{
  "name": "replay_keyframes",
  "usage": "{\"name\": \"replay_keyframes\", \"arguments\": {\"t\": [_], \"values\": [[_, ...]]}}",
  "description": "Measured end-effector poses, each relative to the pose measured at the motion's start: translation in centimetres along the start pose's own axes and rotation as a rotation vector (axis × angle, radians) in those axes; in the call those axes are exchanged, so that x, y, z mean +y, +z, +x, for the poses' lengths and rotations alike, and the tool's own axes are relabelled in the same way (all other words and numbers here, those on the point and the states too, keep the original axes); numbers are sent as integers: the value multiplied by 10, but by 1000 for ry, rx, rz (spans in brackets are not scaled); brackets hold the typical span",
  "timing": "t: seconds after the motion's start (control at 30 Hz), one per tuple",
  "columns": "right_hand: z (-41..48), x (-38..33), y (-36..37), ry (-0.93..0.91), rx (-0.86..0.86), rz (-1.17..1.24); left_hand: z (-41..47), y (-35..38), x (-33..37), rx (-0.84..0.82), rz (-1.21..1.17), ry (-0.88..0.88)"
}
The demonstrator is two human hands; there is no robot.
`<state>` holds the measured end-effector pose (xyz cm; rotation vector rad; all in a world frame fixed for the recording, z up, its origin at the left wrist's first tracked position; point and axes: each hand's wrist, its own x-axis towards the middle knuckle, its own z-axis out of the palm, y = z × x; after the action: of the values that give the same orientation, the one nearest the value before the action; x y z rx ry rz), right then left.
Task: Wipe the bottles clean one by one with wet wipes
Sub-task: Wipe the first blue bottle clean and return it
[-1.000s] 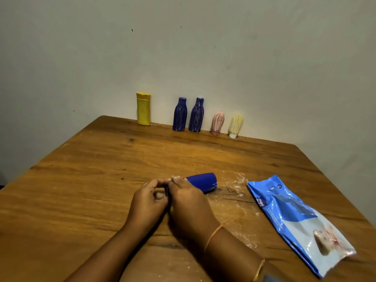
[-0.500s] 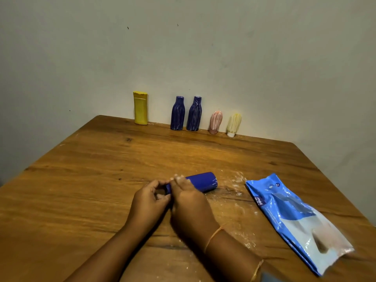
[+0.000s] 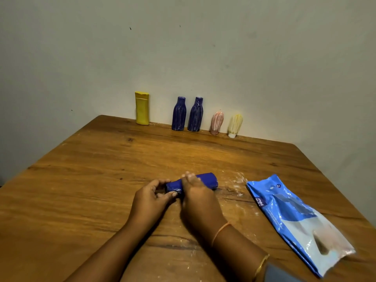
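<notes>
A plain pale wall (image 3: 203, 47) stands behind a wooden counter (image 3: 81, 190). Near the counter's middle, toward 6 o'clock, a blue bottle (image 3: 206, 181) lies on its side, neck pointing to 9 o'clock and base to 3 o'clock. The left hand (image 3: 151, 197) meets it from 9 o'clock; its grip is clenched on the neck, thumb and fingertips pinching that end. The right hand (image 3: 198, 202) comes in from 6 o'clock and lies over the bottle's shoulder, its grip curled across the body. Something pale shows at its fingertips; whether that is a wipe cannot be told.

White powdery smears (image 3: 236, 181) mark the wood just beside the bottle's base at 3 o'clock. At 4 o'clock from the bottle, apart from it, a blue and white wipes pack (image 3: 295, 218) lies flat.

Along the 12 o'clock edge, against the wall, five bottles stand in a row: a yellow bottle (image 3: 142, 107) at the 9 o'clock end, then two dark blue bottles, the first (image 3: 179, 113) close beside the second (image 3: 195, 114), then a pink bottle (image 3: 217, 123) and a cream bottle (image 3: 235, 125), both standing on their caps. All but the yellow one are streaked with white.
</notes>
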<state>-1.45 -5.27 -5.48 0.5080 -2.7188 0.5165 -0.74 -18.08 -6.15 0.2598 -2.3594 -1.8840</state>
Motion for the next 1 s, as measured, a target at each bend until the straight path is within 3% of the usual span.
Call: {"name": "replay_keyframes", "arguments": {"t": [0.13, 0.33, 0.43, 0.63, 0.73, 1.0], "values": [[-8, -15, 10, -178, -5, -35, 0, -2, 0, 12, -5, -4], [11, 49, -18, 217, -62, -90, 1, 0, -1, 3, -41, 1], [11, 40, -18, 257, -70, -93, 0, -1, 0, -14, -28, 30], [-10, -22, 8, -114, -14, -33, -2, -3, -1, -8, 56, 100], [-9, -13, 14, -168, -13, -90, -1, -3, -2, 21, 61, 91], [12, 46, -17, 214, -85, -93, -4, 1, 1, 0, 25, 59]]}}
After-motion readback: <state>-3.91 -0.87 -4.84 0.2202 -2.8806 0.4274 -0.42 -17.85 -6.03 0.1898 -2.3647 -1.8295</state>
